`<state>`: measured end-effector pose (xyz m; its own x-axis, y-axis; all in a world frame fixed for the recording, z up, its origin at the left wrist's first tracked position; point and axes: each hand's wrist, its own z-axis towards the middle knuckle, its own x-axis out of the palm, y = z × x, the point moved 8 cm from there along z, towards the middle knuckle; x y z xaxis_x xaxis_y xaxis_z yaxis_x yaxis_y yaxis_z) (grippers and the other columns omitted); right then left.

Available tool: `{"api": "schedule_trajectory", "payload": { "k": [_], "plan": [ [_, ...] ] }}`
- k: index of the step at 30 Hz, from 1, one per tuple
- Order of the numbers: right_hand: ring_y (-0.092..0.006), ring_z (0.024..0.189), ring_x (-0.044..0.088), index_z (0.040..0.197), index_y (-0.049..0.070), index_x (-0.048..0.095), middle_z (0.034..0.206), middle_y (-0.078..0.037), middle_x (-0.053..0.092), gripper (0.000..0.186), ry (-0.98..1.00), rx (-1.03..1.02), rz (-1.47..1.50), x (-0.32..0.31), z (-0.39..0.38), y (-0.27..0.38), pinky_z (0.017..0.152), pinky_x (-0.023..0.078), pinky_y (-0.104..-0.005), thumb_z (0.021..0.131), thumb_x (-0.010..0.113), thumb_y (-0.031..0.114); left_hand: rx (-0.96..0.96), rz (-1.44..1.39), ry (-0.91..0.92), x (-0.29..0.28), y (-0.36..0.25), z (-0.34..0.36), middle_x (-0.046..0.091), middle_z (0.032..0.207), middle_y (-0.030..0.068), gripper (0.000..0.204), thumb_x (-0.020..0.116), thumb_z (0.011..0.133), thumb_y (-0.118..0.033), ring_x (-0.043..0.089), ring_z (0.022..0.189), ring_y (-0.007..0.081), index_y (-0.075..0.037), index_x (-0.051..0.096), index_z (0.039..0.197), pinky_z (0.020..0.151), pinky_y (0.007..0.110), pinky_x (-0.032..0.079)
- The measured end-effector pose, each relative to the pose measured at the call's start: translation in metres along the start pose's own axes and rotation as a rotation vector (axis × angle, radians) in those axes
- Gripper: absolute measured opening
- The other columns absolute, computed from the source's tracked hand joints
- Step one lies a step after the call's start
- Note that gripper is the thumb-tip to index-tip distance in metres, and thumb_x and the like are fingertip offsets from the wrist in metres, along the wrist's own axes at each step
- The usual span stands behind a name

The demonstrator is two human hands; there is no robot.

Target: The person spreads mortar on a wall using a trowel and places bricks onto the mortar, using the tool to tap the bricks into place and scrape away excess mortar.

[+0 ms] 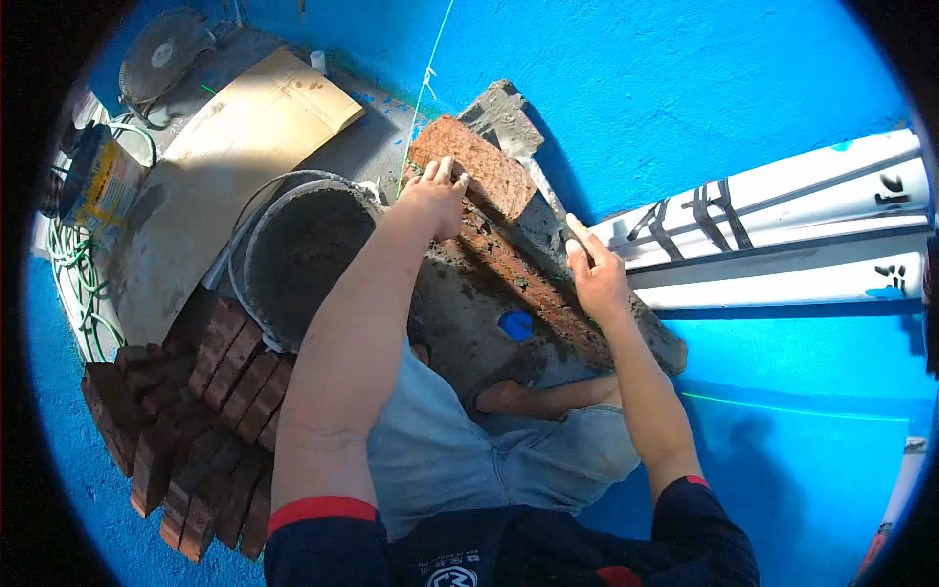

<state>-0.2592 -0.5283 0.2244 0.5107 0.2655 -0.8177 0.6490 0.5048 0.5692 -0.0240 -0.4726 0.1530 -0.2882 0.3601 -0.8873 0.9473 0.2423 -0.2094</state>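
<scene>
An orange-brown brick lies on a low row of mortared bricks beside the blue wall. My left hand grips the near left edge of this brick, fingertips on its top. My right hand is closed round the handle of a trowel. The trowel's narrow blade runs along the brick's right end, partly hidden. Behind the brick sits a grey, mortar-covered block. A thin green string comes down to the brick's left end.
A mortar bucket stands left of my arm, near stacked bricks. Beyond lie a bent tan board, a yellow-labelled tub, a green hose and a round fan-like object. White wrapped lengths lie at right.
</scene>
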Motion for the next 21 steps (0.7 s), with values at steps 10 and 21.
{"api": "schedule_trajectory", "payload": {
  "k": [10, 21],
  "plan": [
    [-0.0296, 0.102, 0.066, 0.126, 0.009, 0.059, 0.114, -0.018, 0.065, 0.034, -0.072, -0.143, 0.028, 0.010, -0.008, -0.004, 0.088, 0.049, -0.0355, 0.093, 0.056, 0.017, -0.062, 0.034, 0.061, 0.003, -0.004, -0.007, -0.005, 0.159, 0.0164, 0.084, 0.051, 0.081, -0.014, 0.006, 0.147, 0.0340, -0.018, 0.011, 0.154, 0.116, 0.044, 0.019],
    [-0.0367, 0.094, 0.066, 0.120, 0.014, 0.064, 0.103, -0.019, 0.068, 0.030, -0.038, -0.127, -0.136, 0.018, -0.003, -0.014, 0.081, 0.053, -0.0421, 0.091, 0.056, 0.017, -0.090, 0.018, -0.027, 0.004, 0.002, -0.004, 0.001, 0.159, 0.0161, 0.086, 0.062, 0.078, -0.016, 0.011, 0.146, 0.0342, -0.019, 0.019, 0.153, 0.114, 0.045, 0.020]
  ]
}}
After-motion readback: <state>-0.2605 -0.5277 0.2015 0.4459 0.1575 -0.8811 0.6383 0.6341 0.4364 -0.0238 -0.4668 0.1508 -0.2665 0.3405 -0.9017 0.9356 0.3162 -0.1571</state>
